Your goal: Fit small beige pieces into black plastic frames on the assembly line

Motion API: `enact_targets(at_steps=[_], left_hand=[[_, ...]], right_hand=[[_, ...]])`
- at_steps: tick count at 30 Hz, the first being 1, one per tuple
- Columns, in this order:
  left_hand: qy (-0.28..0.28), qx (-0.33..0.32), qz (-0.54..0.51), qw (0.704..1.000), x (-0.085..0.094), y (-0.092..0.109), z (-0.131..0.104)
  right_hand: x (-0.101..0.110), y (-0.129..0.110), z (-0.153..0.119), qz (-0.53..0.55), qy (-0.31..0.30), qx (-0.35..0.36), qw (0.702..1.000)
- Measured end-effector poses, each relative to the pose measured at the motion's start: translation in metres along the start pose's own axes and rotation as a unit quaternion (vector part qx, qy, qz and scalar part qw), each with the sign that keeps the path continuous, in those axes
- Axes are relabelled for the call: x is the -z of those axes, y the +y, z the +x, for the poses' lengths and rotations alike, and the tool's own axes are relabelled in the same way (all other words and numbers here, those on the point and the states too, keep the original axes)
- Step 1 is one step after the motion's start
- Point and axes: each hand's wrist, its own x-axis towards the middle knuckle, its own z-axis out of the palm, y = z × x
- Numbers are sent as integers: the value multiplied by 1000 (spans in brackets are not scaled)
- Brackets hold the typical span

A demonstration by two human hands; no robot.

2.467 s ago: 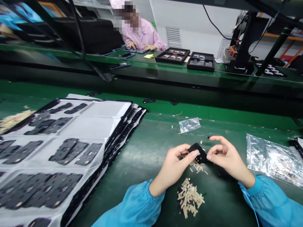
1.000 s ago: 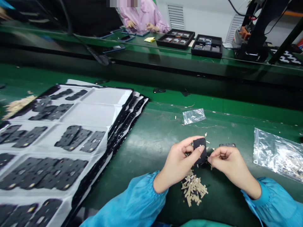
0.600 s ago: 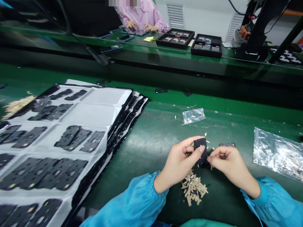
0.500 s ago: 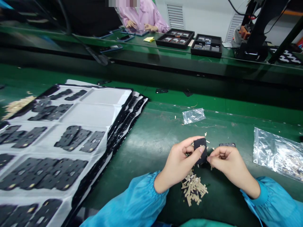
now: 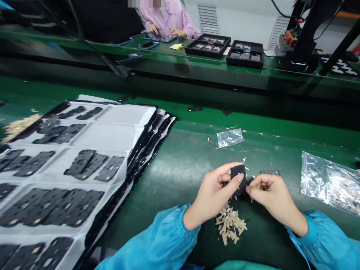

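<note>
A flat black plastic part [image 5: 238, 185] is pinched upright between the thumb and fingers of my left hand [image 5: 215, 193]. My right hand [image 5: 268, 191] is closed in a pinch at the lower right edge of that part. What lies between its fingertips is too small to make out. Under the hands lies a pile of small beige strips [image 5: 231, 225]. Another black part [image 5: 270, 172] lies just behind my right hand, mostly hidden by it.
At left, a white divided tray [image 5: 118, 118] on a stack holds several black parts. A small clear bag [image 5: 230, 138] lies ahead; a larger bag of bits [image 5: 332, 183] is at right. Across the bench, a person in pink [image 5: 171, 18] works beside black boxes [image 5: 208, 45].
The black belt behind the bench, with the small dark pieces on it, has shifted slightly to the right. My hands and the black part stay almost still.
</note>
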Motion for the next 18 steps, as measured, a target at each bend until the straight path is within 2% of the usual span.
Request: enact_targets(at_steps=[6, 18], left_hand=[[-8, 38, -60, 997, -1, 5, 0], [3, 41, -50, 998, 4, 11, 2]], right_hand=[[0, 3, 0, 10, -13, 9, 1000], [9, -6, 4, 45, -68, 18, 996]])
